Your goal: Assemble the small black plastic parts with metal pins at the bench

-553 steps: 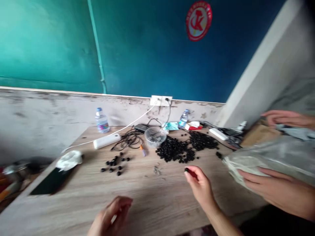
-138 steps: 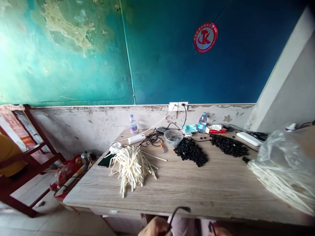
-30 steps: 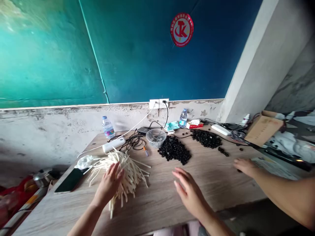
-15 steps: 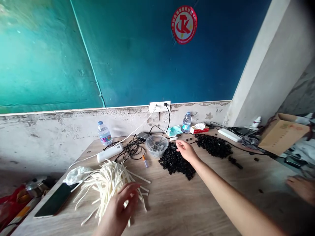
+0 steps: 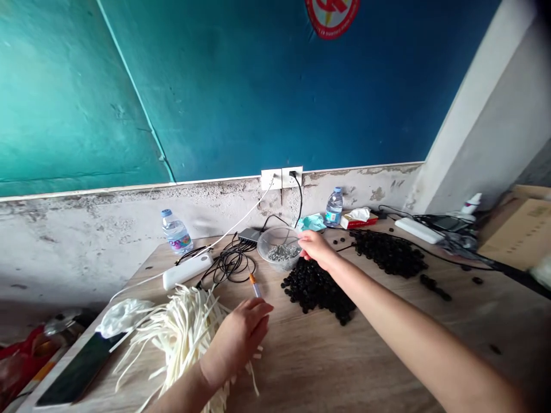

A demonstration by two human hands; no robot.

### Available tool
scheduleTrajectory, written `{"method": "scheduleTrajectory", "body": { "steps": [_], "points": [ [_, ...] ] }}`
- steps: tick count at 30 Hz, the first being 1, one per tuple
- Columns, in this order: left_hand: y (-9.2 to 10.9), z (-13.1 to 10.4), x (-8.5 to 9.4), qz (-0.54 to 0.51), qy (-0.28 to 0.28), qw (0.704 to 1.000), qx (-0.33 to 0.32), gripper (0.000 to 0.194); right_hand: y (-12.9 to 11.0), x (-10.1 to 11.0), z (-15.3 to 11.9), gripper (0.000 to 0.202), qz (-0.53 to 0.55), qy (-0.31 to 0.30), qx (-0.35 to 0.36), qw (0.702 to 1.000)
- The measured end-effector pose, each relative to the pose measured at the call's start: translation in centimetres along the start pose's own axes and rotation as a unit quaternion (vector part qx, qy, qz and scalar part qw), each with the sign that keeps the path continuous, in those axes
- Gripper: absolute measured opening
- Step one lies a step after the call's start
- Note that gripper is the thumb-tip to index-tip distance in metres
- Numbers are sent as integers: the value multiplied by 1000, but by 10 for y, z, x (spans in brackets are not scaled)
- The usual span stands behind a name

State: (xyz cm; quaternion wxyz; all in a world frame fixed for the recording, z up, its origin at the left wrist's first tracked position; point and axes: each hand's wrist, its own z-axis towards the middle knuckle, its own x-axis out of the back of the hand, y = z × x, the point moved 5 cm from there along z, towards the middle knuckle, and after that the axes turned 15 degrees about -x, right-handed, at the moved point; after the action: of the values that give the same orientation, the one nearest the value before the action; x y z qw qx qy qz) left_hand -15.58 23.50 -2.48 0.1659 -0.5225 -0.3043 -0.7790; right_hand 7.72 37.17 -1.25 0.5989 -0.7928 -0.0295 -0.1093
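My right hand [image 5: 316, 248] reaches forward with its fingers closed on the right rim of a clear plastic bowl [image 5: 267, 261]. Small shiny metal pieces [image 5: 282, 251] lie inside the bowl. Just below that hand spreads a pile of small black round parts [image 5: 316, 289]. My left hand [image 5: 241, 335] is over the right side of a heap of cream-coloured strips [image 5: 185, 321]. Its fingers are bent and pressed together; whatever they may hold is hidden. An orange-capped, pen-like tool [image 5: 255, 285] lies just beyond them.
Another black pile [image 5: 390, 252] lies to the right. Coiled black cables [image 5: 235, 261] and a white power strip [image 5: 188, 271] sit left of the bowl. Water bottles [image 5: 334, 206], a tissue box [image 5: 359, 218], a dark phone-like slab [image 5: 77, 370] and a carton [image 5: 520, 229] stand or lie around.
My right hand has gone from above the black pile to the bowl's rim and closed there. My left hand has moved up and right over the strips. The view has shifted slightly.
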Motion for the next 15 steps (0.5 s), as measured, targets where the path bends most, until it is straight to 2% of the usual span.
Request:
{"method": "scheduleTrajectory", "body": {
  "steps": [3, 6, 11, 15],
  "points": [
    [-29, 10, 4, 67, -62, 994, 56, 39, -6, 27, -37, 24, 43, 21, 20, 999],
    [-54, 29, 0, 89, -83, 990, 72, 35, 4, 60, -95, 33, 78, 53, 47, 994],
    [-68, 54, -13, 115, -102, 985, 78, 24, 58, 109, -207, 47, 119, 128, 59, 983],
    [-64, 56, -9, 107, -85, 989, 60, 15, 105, 130, -290, 47, 126, 194, 35, 972]
  ]
}}
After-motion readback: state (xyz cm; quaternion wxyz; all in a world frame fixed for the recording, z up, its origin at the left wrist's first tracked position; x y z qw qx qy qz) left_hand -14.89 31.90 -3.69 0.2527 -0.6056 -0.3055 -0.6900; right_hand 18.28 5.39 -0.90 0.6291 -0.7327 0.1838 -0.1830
